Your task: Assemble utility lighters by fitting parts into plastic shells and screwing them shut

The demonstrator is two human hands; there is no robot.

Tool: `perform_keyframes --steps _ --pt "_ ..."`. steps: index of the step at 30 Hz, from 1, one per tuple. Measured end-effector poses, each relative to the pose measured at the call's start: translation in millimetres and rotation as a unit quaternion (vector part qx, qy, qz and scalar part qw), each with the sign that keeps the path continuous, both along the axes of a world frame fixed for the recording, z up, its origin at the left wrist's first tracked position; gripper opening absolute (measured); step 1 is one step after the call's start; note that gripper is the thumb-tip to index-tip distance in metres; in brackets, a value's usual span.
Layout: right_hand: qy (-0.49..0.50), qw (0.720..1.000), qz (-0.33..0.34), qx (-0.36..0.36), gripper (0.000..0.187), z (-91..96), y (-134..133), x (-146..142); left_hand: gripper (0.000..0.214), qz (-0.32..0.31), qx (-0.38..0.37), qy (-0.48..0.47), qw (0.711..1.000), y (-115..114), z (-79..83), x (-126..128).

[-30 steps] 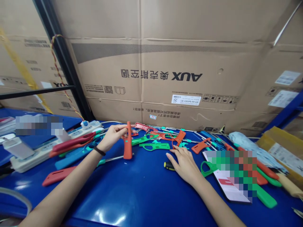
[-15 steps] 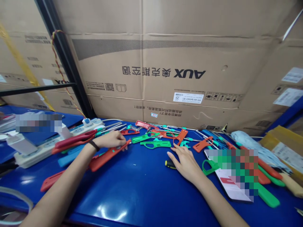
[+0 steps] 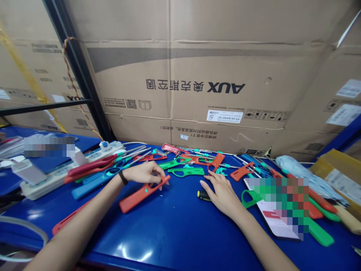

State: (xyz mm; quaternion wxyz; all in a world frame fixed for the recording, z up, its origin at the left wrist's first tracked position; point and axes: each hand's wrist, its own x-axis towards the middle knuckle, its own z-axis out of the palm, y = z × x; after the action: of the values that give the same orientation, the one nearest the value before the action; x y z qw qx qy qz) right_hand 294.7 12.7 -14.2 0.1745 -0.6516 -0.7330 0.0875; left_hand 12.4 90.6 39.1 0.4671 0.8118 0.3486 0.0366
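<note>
My left hand (image 3: 146,173) rests on the blue table (image 3: 175,229), its fingers curled onto the near end of an orange plastic handle shell (image 3: 141,193) that lies flat and slanted. My right hand (image 3: 222,192) lies flat on the table, fingers spread and holding nothing. Its fingertips almost touch an orange handle part (image 3: 216,162). A small black and yellow screwdriver (image 3: 202,195) lies right beside its thumb. A green handle shell (image 3: 186,172) lies between the two hands, further back.
Several red, green and blue handle parts and metal rods (image 3: 197,158) are strewn along the back. A white power strip (image 3: 53,177) lies at the left, a phone (image 3: 270,218) at the right. Big cardboard boxes (image 3: 197,75) wall off the back.
My left hand has lowered the orange shell from upright in the air to flat on the table and slid it toward the middle. My right hand has stayed where it was.
</note>
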Motion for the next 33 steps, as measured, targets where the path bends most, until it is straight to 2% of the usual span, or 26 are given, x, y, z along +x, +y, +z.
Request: perform_keyframes --steps 5,7,12,15,17,20,23,27,30,33 --pt "0.021 1.0 -0.004 0.005 0.055 -2.8 1 1 0.023 -0.111 -0.107 0.026 0.988 -17 -3.5 17" --pt "0.023 1.0 -0.002 0.001 0.056 -3.3 2 1 0.021 -0.129 -0.124 0.038 0.983 -19 -8.3 21" --pt "0.023 1.0 0.004 -0.007 0.056 -2.6 1 1 0.022 -0.06 -0.053 -0.017 0.997 -4 -20.9 19" --pt "0.017 1.0 0.0 -0.014 0.057 -2.0 1 1 0.024 -0.009 0.012 -0.057 0.998 6 -24.4 15" --pt "0.011 1.0 0.002 -0.019 0.059 -2.0 1 1 0.026 0.001 0.035 -0.077 0.996 8 -25.1 15" --pt "0.0 0.999 0.009 -0.031 0.062 -2.4 1 1 0.03 -0.006 0.036 -0.094 0.995 1 -23.7 20" --pt "-0.006 0.999 0.008 -0.032 0.063 -2.5 1 1 0.038 0.019 0.028 -0.164 0.986 -8 -18.3 27" --pt "-0.011 1.0 0.012 -0.025 0.061 -1.1 1 0 0.055 0.088 0.03 -0.303 0.948 -13 -11.2 34" --pt "-0.011 1.0 0.009 -0.027 0.06 -0.2 1 0 0.062 0.133 0.043 -0.357 0.924 -12 -12.7 36" --pt "0.005 1.0 0.004 -0.017 0.058 -2.1 2 1 0.064 0.126 -0.044 -0.383 0.914 -11 -17.3 36"
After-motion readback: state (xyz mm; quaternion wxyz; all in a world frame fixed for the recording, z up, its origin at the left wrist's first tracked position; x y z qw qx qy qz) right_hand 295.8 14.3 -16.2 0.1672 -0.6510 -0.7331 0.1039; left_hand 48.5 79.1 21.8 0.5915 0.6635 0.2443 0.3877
